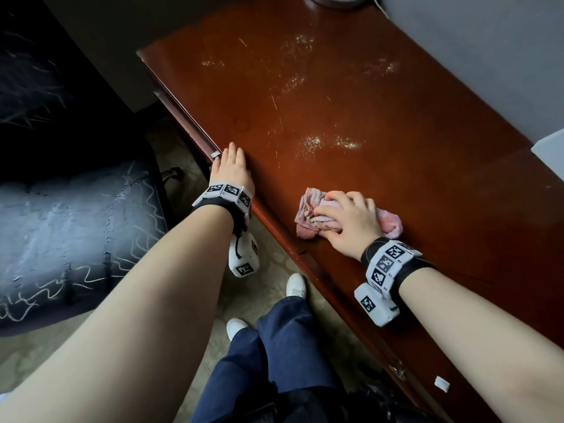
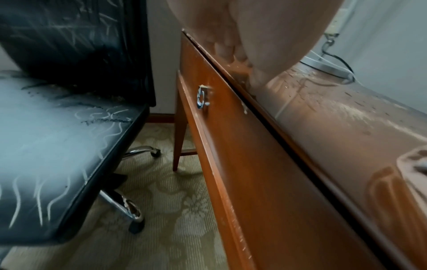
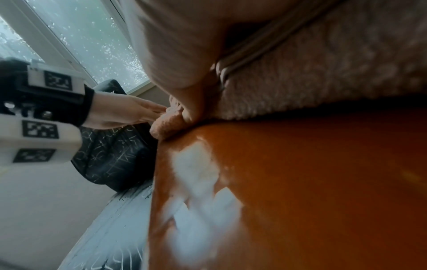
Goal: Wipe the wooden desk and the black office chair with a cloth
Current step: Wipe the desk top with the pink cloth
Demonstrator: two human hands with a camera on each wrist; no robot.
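The wooden desk [image 1: 381, 111] is glossy reddish brown, with several patches of white dust across its middle and far part. My right hand [image 1: 345, 215] lies on top of a bunched pink cloth [image 1: 306, 216] near the desk's front edge, fingers curled into it. In the right wrist view the cloth [image 3: 323, 73] is pressed onto the desk [image 3: 323, 182] under my palm. My left hand [image 1: 233, 164] rests flat on the front edge, fingers straight, holding nothing. The black office chair [image 1: 76, 233] stands to the left, its seat [image 2: 46, 137] covered in white scribbles.
A grey round base [image 1: 335, 0] with cables stands at the desk's far end. A metal drawer handle [image 2: 202, 98] sits on the desk's front face. The chair's chrome legs [image 2: 129, 210] spread over patterned carpet. My legs and white shoes [image 1: 296, 285] are close to the desk.
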